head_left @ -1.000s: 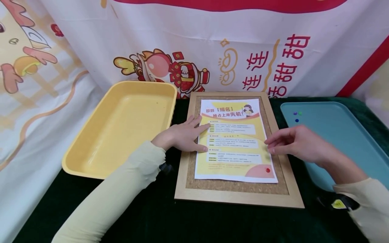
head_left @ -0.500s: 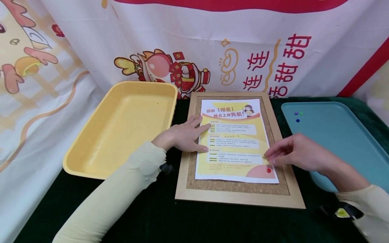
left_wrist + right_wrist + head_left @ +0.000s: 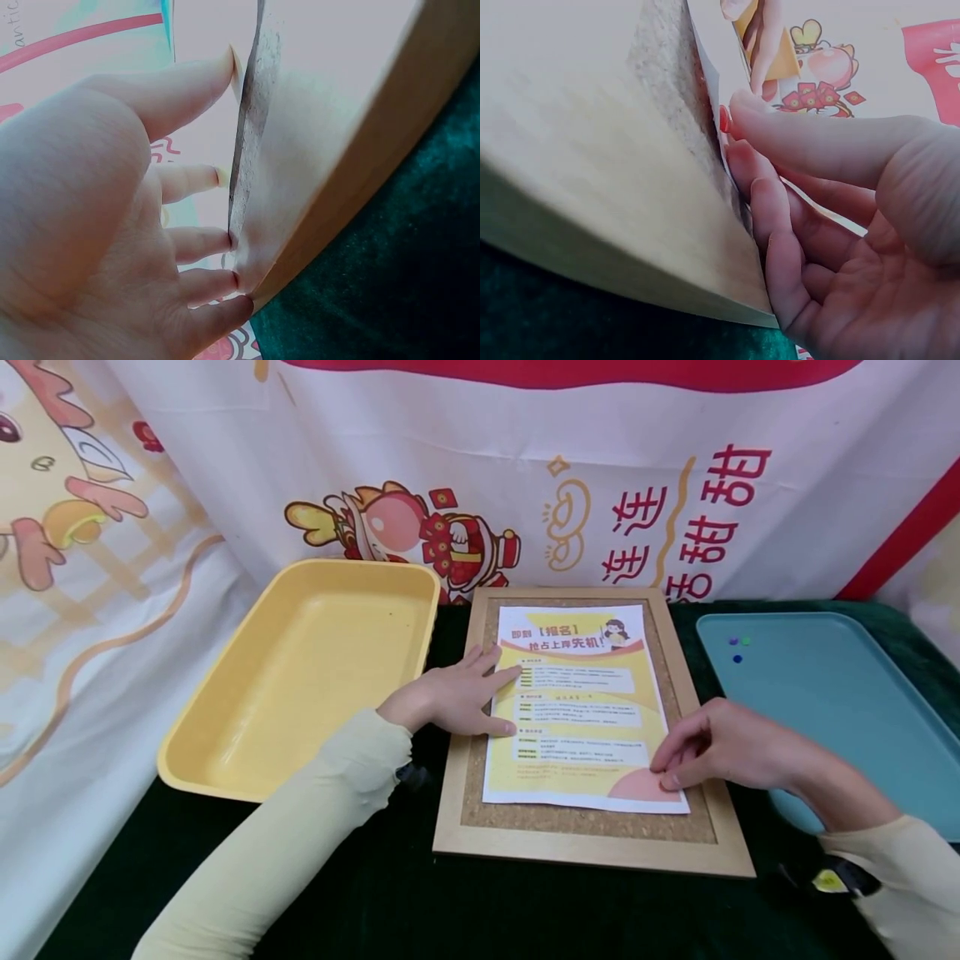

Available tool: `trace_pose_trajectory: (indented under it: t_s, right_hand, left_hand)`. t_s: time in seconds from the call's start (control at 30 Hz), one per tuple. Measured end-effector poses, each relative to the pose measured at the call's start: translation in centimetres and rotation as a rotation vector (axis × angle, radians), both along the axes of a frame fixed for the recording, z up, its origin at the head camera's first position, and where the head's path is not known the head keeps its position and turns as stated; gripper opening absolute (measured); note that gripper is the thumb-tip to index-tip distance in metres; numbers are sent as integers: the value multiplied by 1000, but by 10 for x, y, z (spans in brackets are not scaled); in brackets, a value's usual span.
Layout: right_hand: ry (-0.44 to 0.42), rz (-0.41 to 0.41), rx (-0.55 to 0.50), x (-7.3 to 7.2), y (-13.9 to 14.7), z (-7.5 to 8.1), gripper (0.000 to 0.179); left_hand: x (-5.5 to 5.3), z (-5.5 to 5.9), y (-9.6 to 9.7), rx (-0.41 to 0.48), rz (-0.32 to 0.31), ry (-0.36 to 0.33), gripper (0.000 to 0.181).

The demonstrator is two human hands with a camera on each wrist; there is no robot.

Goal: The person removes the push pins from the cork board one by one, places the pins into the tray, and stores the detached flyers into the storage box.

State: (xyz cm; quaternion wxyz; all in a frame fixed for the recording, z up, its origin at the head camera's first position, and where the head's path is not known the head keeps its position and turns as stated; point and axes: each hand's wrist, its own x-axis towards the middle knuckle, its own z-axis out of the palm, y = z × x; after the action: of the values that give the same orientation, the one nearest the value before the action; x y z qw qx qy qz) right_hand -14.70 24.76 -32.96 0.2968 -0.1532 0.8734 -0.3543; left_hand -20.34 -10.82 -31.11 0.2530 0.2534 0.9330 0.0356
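Note:
A yellow and white printed poster (image 3: 573, 727) lies on a wood-framed corkboard (image 3: 585, 820). My left hand (image 3: 461, 697) rests spread over the poster's left edge, fingers fairly straight. In the left wrist view its fingertips meet the paper and the board's border. At the poster's lower right corner, my right hand (image 3: 723, 747) has its thumb and forefinger around a red pushpin (image 3: 724, 118). The pin shows in the right wrist view, standing at the paper's edge between thumb and finger; the hand hides it in the head view. The right hand's other fingers are curled against the board.
A deep yellow tray (image 3: 300, 677) stands left of the board, partly behind my left forearm. On the right lies a flat blue tray (image 3: 840, 693) with purple, green and blue pins (image 3: 737, 658) near its far left corner. A dark green cloth (image 3: 360, 893) covers the table.
My right hand has slid down the poster's right edge toward its lower right corner and now covers the red pushpin, which was visible earlier. The left hand has stayed in place.

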Motion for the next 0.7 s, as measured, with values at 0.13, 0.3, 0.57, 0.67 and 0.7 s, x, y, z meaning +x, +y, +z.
trace_pose_trajectory:
  t_s: [0.13,0.3,0.57,0.67,0.7]
  right_hand:
    - [-1,3,24,-1,-3,0,18]
    - [-12,5,19,0,-2,0,16]
    - [-22,17,6,0,-1,0,15]
    - [-20,23,4,0,0,0,14]
    - [-19,25,4,0,0,1,14]
  left_hand:
    - [0,0,0,-4,3,-5,92]
    - [-1,-1,0,-6,-7,-4,92]
    - [-1,-1,-1,-6,-9,-3,92]
    - [-1,0,-1,-4,-9,-2,93]
    - [-1,0,0,-5,-8,-2,93]
